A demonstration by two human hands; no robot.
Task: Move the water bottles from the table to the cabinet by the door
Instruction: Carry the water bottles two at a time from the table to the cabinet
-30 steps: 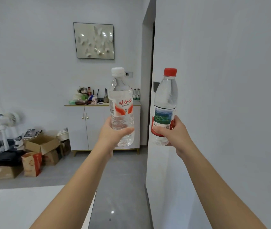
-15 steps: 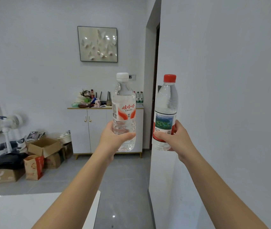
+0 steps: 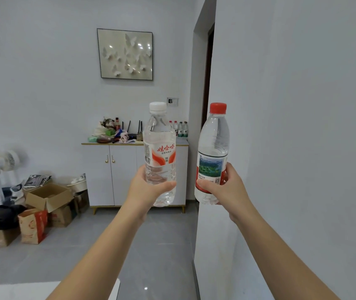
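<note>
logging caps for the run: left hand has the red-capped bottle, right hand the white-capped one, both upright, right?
Swapped. The head view shows the left hand holding the white-capped bottle and the right hand holding the red-capped bottle. Both are upright.

Grey floor (image 3: pixel 155 245) ahead of me is bare up to the cabinet (image 3: pixel 125 176). White wall corner (image 3: pixel 205 224) crowds my right hand (image 3: pixel 226 189), close beside it. My left hand (image 3: pixel 144 191) has open air around it. Cabinet top: clutter pile (image 3: pixel 112 133) fills the left and middle, small bottles (image 3: pixel 181 128) stand at the right end. Cardboard boxes (image 3: pixel 47 198), a paper bag (image 3: pixel 33 226) and a fan (image 3: pixel 1 165) block the floor on the left. White table edge (image 3: pixel 42 291) sits low beside my left forearm.
</note>
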